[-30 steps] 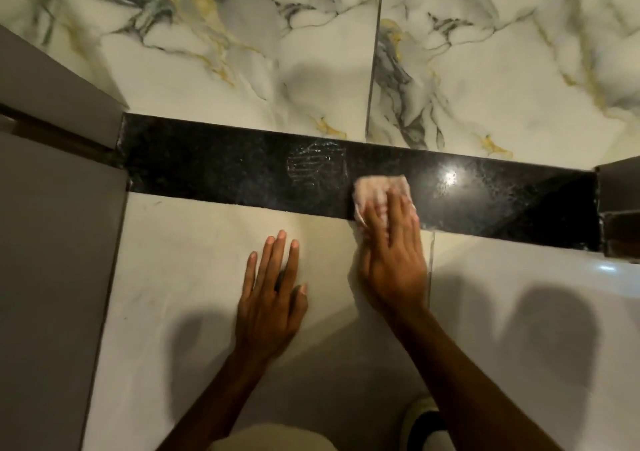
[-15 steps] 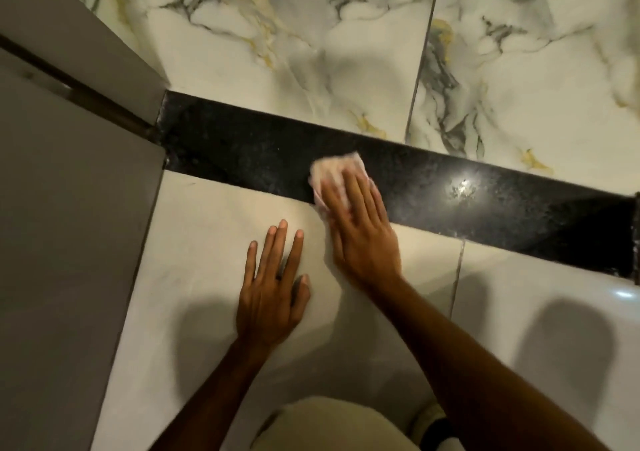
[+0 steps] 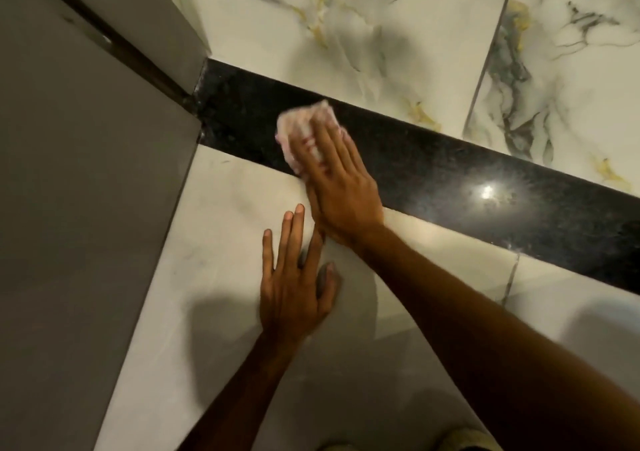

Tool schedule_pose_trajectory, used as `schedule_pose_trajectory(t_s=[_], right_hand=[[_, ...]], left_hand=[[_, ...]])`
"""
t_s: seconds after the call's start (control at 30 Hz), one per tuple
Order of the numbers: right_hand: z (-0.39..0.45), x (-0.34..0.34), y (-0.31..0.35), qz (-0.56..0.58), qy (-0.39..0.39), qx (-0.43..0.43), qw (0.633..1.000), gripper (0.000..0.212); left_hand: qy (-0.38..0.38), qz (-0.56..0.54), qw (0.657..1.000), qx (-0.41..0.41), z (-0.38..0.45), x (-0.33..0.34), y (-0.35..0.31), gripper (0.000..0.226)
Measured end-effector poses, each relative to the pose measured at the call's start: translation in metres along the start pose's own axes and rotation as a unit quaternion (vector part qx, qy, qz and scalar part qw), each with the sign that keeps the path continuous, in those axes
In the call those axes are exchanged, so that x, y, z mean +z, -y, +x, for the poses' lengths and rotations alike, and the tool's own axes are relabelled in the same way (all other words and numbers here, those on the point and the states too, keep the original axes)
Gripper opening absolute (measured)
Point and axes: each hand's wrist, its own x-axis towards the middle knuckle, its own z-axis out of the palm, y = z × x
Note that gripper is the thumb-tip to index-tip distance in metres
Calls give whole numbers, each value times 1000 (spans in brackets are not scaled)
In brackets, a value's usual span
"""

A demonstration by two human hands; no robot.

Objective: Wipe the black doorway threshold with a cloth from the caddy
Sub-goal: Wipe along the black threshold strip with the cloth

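The black doorway threshold runs as a glossy dark strip from the left door frame down to the right edge. A pale pink-and-white cloth lies on its left part. My right hand presses flat on the cloth, fingers stretched over it and pointing up-left. My left hand rests palm down with fingers spread on the plain white tile just in front of the threshold, close beside my right wrist. The caddy is out of view.
A grey wall panel and door frame fill the left side and meet the threshold's left end. Veined marble floor tiles lie beyond the strip. A lamp's reflection glints on the threshold to the right.
My right hand has slid the cloth leftward along the threshold toward the door frame. The left hand has stayed planted on the tile. The camera has swung left.
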Motion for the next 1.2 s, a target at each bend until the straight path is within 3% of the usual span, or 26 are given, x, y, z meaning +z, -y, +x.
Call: schedule_pose_trajectory(t_s=[0.07, 0.17, 0.33, 0.4, 0.47, 0.53, 0.6, 0.73, 0.9, 0.97, 1.07, 1.13, 1.2], right_hand=[[-36, -6, -7, -11, 17, -23, 1000, 62], [-66, -24, -34, -24, 31, 23, 999, 61], [19, -23, -18, -27, -20, 142, 989, 61], [66, -8, 9, -4, -7, 101, 995, 66], [95, 5, 38, -1, 43, -9, 999, 70], [94, 11, 57, -18, 97, -147, 984, 69], [64, 9, 51, -36, 127, -203, 970, 64], [15, -10, -2, -43, 67, -156, 985, 60], [92, -3, 18, -25, 31, 34, 999, 64], [101, 6, 40, -21, 57, -22, 998, 67], [39, 2, 35, -39, 92, -155, 983, 65], [-17, -12, 6, -55, 92, -152, 982, 63], [-50, -30, -31, -66, 72, -56, 994, 65]], left_hand=[[2, 4, 999, -32, 0, -3, -2, 63], [21, 0, 998, -60, 3, -6, -4, 70], [-3, 20, 993, -117, 3, -1, -4, 71], [-25, 20, 990, -140, 4, 3, -4, 69], [-41, 20, 989, -141, 3, 7, -5, 68], [-52, 24, 988, -144, 0, 6, -5, 66], [-54, 45, 986, -150, -1, 4, -6, 64], [-22, 17, 987, -160, 3, 2, -8, 81], [-24, 14, 986, -164, 2, 4, -6, 75], [-23, -3, 986, -165, 2, 1, -7, 75], [-27, 11, 987, -156, -1, -6, -7, 72], [-19, 15, 987, -162, 0, -11, -5, 71], [-11, 10, 989, -150, 3, -12, -7, 73]])
